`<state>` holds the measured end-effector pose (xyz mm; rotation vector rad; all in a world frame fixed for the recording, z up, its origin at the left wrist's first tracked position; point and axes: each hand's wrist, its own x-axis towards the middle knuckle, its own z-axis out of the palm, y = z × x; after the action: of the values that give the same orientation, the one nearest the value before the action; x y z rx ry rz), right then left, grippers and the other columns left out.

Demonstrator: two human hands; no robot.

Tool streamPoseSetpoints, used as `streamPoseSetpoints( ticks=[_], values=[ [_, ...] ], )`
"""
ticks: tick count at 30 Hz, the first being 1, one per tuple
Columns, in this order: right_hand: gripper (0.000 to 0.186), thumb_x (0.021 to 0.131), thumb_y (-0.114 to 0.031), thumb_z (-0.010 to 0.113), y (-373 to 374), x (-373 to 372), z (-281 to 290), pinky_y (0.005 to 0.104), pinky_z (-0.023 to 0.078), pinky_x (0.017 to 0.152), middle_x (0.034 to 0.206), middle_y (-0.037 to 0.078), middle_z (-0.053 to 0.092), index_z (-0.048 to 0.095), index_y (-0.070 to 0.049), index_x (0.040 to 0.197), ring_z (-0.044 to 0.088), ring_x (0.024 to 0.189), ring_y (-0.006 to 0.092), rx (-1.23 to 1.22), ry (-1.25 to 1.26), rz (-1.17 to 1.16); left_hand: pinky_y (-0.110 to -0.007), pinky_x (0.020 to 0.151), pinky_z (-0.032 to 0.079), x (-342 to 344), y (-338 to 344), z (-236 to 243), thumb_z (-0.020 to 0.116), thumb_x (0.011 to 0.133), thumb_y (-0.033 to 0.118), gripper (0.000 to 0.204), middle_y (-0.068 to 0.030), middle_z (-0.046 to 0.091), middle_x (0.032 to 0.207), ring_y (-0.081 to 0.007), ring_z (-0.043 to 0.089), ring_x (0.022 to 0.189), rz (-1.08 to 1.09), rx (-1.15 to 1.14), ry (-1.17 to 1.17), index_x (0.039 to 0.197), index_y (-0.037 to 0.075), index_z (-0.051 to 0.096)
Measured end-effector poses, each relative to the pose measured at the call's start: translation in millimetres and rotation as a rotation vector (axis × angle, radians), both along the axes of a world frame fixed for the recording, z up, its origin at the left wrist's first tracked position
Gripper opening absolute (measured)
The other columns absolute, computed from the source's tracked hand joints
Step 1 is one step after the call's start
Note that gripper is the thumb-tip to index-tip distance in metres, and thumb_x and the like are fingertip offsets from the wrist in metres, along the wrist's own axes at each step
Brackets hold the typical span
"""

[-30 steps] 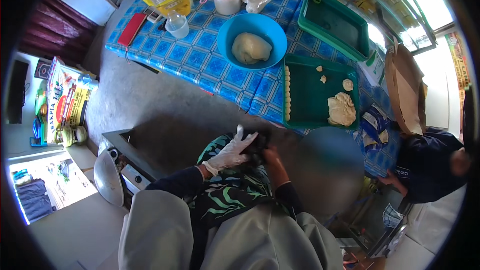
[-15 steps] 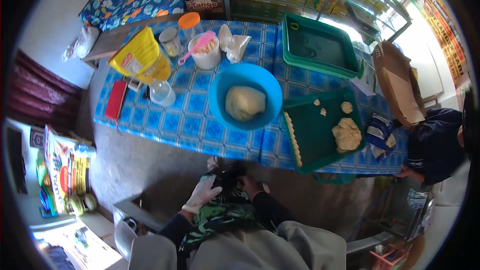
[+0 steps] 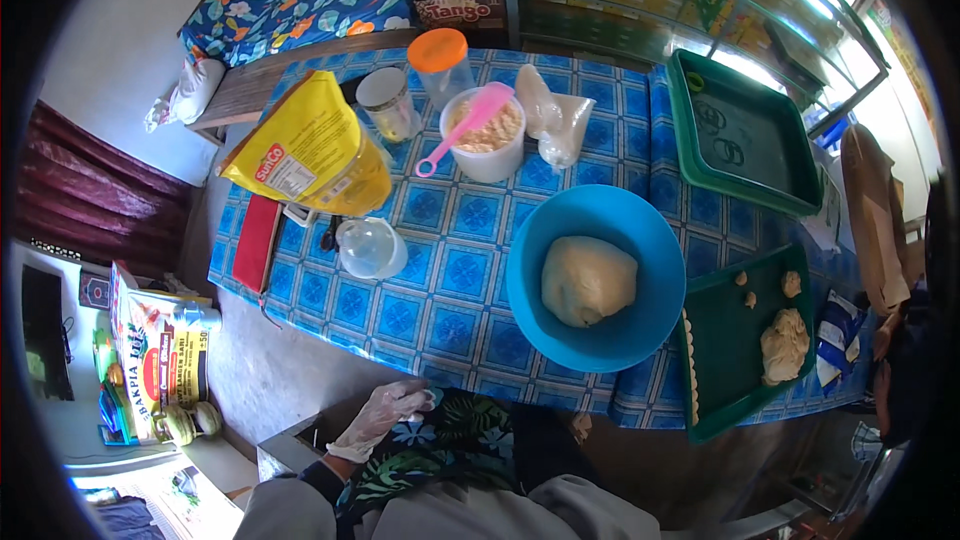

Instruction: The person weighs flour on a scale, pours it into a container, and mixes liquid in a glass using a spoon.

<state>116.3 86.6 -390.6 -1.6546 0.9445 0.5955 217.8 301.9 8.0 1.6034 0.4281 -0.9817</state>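
Dough [image 3: 590, 280] in blue bowl [image 3: 600, 352], ahead and right of left hand [image 3: 385, 418].
Bowl stands on table [image 3: 450, 310], apart from gloved fingers [image 3: 420, 400]; whether these grip the patterned apron [image 3: 425, 465] cannot be determined. Right hand hidden.

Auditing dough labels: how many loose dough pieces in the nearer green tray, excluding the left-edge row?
4: large lump at right, smaller lump beyond it, upper bit and lower bit left of the smaller lump. None look hidden.

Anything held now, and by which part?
Gloved left hand: nothing visible in its grip. The right hand can't be made out, so its hold can't be told.
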Motion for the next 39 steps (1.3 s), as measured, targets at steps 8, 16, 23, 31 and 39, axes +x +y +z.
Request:
streamPoseSetpoints(
  ticks=[8,16,23,31,39],
  values=[
    [0.025,0.09,-0.016,0.063,-29.9,-37.9,264.6,0.0408,0.053,0.078,0.087,0.015,0.069,0.067,-0.004,0.111,0.068,0.084,0.0317,-0.244,-0.118,0.616,-0.029,0.072,0.05,13.0,47.6,-3.7,0.062,0.093,0.036,0.033,-0.0066,0.066,0.088,-0.0149,0.064,0.081,0.546,-0.155,-0.626,0.097,0.003,0.065],
    [0.02,0.086,-0.011,0.068,18.0,132.4,418.4,0.033,0.051,0.068,0.089,0.011,0.069,0.069,-0.005,0.105,0.065,0.074,0.02,-0.239,-0.966,0.353,-0.023,0.053,0.051,151.8,41.3,-27.3,0.064,0.092,0.027,0.038,-0.003,0.063,0.086,-0.0111,0.065,0.07,0.535,0.119,-0.737,0.121,0.002,0.059],
    [0.045,0.077,-0.021,0.075,107.0,266.4,443.1,0.0484,0.048,0.068,0.097,0.02,0.057,0.058,-0.001,0.114,0.06,0.085,0.0368,-0.555,-1.146,0.604,-0.025,0.047,0.049,155.9,37.5,-35.6,0.056,0.085,0.008,0.027,-0.0071,0.066,0.082,-0.0119,0.06,0.057,0.58,-0.101,-0.797,0.108,-0.003,0.065],
    [0.035,0.075,-0.019,0.073,87.1,257.5,463.0,0.05,0.05,0.07,0.095,0.016,0.058,0.059,-0.005,0.104,0.063,0.084,0.0397,-0.521,-1.058,0.612,-0.028,0.063,0.05,145.2,-0.4,-27.0,0.058,0.085,0.012,0.029,-0.0061,0.067,0.085,-0.0102,0.061,0.073,0.557,-0.068,-0.989,0.108,-0.002,0.068],
    [0.04,0.085,-0.035,0.069,36.7,279.7,415.2,0.0383,0.053,0.069,0.094,0.016,0.069,0.067,-0.002,0.109,0.065,0.075,0.0262,-0.332,-0.941,0.284,-0.028,0.055,0.057,157.5,-20.1,-37.0,0.059,0.086,0.011,0.028,-0.0085,0.065,0.087,-0.0173,0.064,0.065,0.587,-0.29,-0.598,0.109,-0.004,0.064]
  ],
)
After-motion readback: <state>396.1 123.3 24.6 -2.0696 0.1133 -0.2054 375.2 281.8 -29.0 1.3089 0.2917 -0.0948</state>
